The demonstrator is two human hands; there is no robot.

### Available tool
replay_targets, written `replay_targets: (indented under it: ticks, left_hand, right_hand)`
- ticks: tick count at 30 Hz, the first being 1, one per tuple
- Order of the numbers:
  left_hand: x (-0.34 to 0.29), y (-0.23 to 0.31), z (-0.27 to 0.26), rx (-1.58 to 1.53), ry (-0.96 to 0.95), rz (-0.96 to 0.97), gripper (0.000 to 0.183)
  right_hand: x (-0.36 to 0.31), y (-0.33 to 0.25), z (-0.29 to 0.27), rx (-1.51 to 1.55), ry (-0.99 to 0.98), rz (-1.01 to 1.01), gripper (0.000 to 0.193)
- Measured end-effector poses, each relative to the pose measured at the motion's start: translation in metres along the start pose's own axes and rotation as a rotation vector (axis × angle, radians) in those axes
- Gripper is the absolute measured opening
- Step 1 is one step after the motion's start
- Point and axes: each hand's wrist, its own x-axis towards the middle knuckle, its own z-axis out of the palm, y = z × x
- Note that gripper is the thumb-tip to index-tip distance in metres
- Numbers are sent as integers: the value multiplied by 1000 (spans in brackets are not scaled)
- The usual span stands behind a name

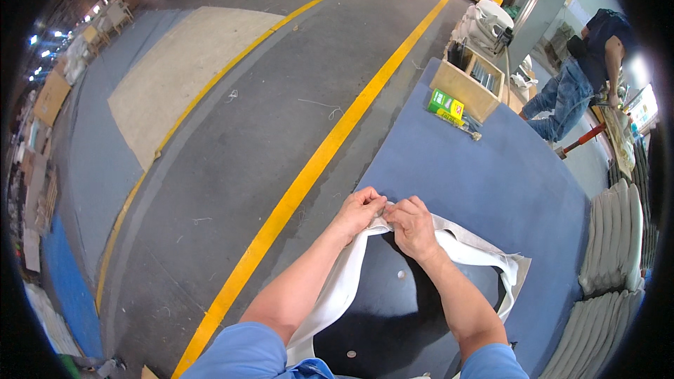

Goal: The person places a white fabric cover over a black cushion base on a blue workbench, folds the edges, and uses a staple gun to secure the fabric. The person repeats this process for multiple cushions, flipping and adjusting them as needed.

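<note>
A black panel (379, 302) with a few round holes lies in front of me on the blue-topped table (512, 168). White padding and pale fabric (474, 245) wrap loosely around its edge. At the panel's far left corner my left hand (361, 212) pinches the fabric edge. Close beside it, my right hand (413, 226) has its fingers closed on the same bunched fabric. What lies between the fingertips is mostly hidden.
A wooden box (469, 88) with divided contents stands at the table's far end, a green and yellow carton (446, 105) before it. Stacked pale cushions (611, 238) stand to the right. Another person (590, 63) bends over work at the far right. A yellow line (302, 189) runs along the floor.
</note>
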Motion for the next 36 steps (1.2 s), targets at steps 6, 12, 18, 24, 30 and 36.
replay_targets:
  ticks: [6,12,18,24,30,36]
  left_hand:
    - [-17,-13,-7,-111,-68,86,27]
    - [-39,8,-34,-266,-414,-7,72]
    - [-49,23,-57,-175,-598,15,85]
    - [-34,12,-56,-117,-328,-25,55]
    - [-21,10,-16,281,77,126,26]
    - [-35,-17,14,136,352,307,22]
  right_hand:
    - [2,-2,-4,89,48,22,20]
    - [7,-8,-13,332,-2,390,26]
    - [17,4,-17,257,-125,324,32]
    - [31,1,-17,345,-308,562,25]
    - [32,8,-15,300,-269,531,24]
    - [35,14,-4,185,-301,615,22]
